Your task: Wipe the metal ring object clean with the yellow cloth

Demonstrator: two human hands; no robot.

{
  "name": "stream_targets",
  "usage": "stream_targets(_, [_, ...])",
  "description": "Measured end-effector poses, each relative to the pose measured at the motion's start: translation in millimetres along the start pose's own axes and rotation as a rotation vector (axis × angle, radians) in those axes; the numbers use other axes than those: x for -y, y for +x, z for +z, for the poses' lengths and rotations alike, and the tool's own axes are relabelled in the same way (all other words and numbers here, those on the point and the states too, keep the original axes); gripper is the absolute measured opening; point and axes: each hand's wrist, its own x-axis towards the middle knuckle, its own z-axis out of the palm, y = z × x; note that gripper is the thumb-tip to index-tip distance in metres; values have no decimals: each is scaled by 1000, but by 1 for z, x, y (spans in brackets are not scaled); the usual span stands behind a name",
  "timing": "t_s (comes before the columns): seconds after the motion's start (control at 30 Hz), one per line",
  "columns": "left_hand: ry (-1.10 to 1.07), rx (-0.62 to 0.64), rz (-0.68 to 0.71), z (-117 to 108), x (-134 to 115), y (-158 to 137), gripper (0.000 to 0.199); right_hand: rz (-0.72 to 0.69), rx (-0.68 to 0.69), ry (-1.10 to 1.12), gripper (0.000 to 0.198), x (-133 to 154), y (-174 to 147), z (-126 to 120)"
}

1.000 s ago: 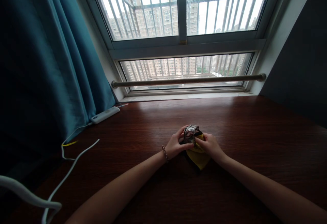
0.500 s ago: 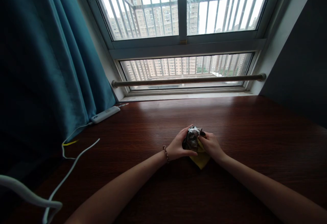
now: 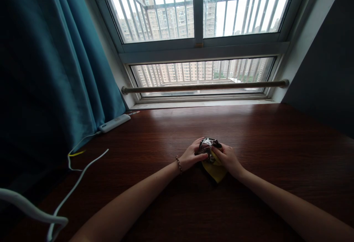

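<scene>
Right now a crumpled shiny wrapper [image 3: 208, 147] sits between both hands, left hand [image 3: 190, 157] and right hand [image 3: 228, 158] gripping it over a yellow cloth [image 3: 215, 171] on the counter [image 3: 276, 142].

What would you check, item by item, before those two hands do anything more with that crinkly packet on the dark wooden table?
1. Left hand grips the crinkly dark shiny packet: ok, fingers on its left side.
2. Right hand grips the packet too: ok, fingers on its right side.
3. Yellow piece under the packet is supported: ok, its tip rests on the dark wooden table.
4. Packet opened: cannot tell, the fingers cover its top.
5. White cable away from the hands: ok, it lies far left.
6. White flat device out of the way: ok, by the teal curtain.
</scene>
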Motion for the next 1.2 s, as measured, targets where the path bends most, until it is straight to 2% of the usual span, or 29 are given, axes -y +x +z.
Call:
stream_targets(0.1, [2,-12,11,2,4,1,68,6,19,-19,38,0,2,-1])
stream_targets(0.3, [0,-40,30,6,11,0,77,45,32,-27,42,-4,8,0])
stream_targets(0.5, [-29,-71,70,9,3,-4,115,77,14,8,50,-9,10,3])
stream_targets(0.67, [-48,-84,60,11,0,-4,96,83,-22,44,55,-10,9,5])
stream_targets(0.9, [-97,-149,12,8,11,-1,85,99,-78,96,60,-7,8,4])
stream_targets(1.07, [-138,-164,-13,10,10,-1,92,116,-107,168,59,-9,7,4])
stream_targets(1.2, [-162,-170,-11,11,8,0,95,183,-146,303,58,-10,4,5])
